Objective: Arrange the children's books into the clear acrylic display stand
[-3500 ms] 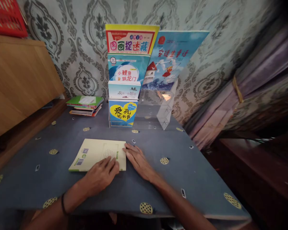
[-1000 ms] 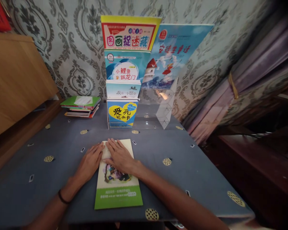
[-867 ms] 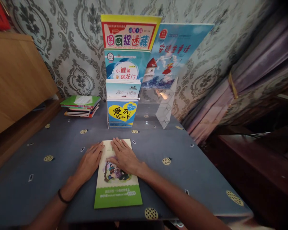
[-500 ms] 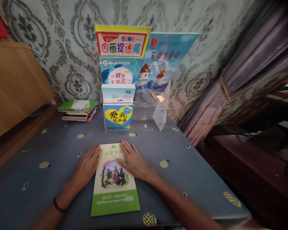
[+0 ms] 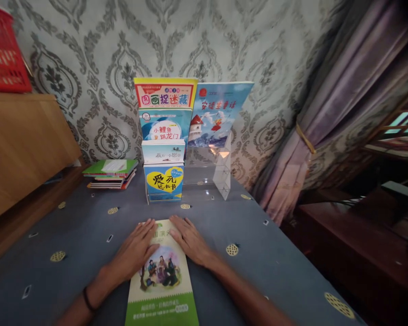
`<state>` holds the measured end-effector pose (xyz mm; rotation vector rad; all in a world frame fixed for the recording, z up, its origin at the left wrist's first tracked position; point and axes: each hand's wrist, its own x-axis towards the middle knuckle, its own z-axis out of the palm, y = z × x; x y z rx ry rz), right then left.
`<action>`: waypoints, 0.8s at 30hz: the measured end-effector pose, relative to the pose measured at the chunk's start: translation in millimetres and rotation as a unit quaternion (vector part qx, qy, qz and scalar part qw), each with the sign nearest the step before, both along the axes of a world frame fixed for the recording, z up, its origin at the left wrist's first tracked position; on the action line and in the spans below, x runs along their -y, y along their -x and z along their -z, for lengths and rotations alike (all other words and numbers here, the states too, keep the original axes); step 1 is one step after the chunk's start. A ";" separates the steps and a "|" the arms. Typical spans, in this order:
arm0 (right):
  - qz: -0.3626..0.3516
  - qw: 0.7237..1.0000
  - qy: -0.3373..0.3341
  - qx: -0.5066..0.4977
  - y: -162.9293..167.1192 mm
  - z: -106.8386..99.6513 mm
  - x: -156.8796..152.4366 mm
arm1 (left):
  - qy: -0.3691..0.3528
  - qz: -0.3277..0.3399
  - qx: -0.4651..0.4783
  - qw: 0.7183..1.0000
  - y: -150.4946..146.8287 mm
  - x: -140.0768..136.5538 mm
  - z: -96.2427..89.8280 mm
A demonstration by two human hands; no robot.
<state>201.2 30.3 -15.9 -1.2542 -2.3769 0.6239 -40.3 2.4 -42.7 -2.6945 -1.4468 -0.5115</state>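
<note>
A cream and green book (image 5: 163, 271) with a painted group of figures on its cover lies flat on the table, its near edge cut off by the frame. My left hand (image 5: 136, 248) rests palm down over the book's upper left part, fingers stretched out and thumb across the cover. On the upper right edge lies my right hand (image 5: 189, 237), also flat with fingers extended. Beyond them stands a clear acrylic book rack (image 5: 221, 181). Its left column holds several books in tiers, with a yellow and blue book (image 5: 163, 182) lowest. A blue book (image 5: 221, 113) stands upper right.
A stack of books (image 5: 112, 174) lies at the back left beside a wooden cabinet (image 5: 23, 149) bearing a red basket (image 5: 7, 50). The blue-grey tablecloth (image 5: 88, 258) has pineapple prints. A tied curtain (image 5: 292, 154) hangs to the right against the patterned wall.
My left hand has slid from the book's left edge onto its cover. My right hand stays on the upper right edge. The camera view has tilted up, so things appear lower.
</note>
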 end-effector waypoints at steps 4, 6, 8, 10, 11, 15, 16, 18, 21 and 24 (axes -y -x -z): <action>-0.002 1.000 0.018 -0.016 -0.7 1.2 -0.4 | 0.027 0.061 -0.009 0.998 -17.4 -3.8 -7.9; -0.001 1.000 0.014 -0.026 -1.5 3.1 -1.1 | 0.031 0.088 -0.016 0.995 -27.4 -4.0 -11.5; 0.000 0.999 0.004 -0.038 -2.6 5.4 -1.9 | 0.034 0.112 -0.022 0.993 -36.8 -3.0 -17.0; 0.000 0.999 -0.007 -0.048 -4.3 7.6 -2.7 | 0.038 0.133 -0.025 0.990 -44.3 -0.9 -24.2; -0.001 0.999 -0.012 -0.052 -5.2 9.0 -3.2 | 0.041 0.140 -0.025 0.989 -47.3 0.2 -27.7; -0.011 0.998 -0.029 -0.058 -9.1 22.1 -9.3 | 0.055 0.157 -0.028 0.986 -56.6 2.7 -31.8; -0.014 0.998 -0.034 -0.054 -10.1 28.1 -12.5 | 0.054 0.165 -0.029 0.984 -58.5 2.4 -29.2; -0.012 0.998 -0.050 -0.038 -12.7 42.6 -20.7 | 0.039 0.189 -0.030 0.981 -62.1 1.5 -20.8; -0.015 0.995 -0.101 -0.019 -20.5 63.7 -34.0 | 0.011 0.228 -0.030 0.973 -65.4 2.3 -5.9; -0.091 0.981 -0.174 0.002 -34.1 75.6 -44.1 | 0.018 0.236 -0.034 0.971 -66.4 9.0 6.6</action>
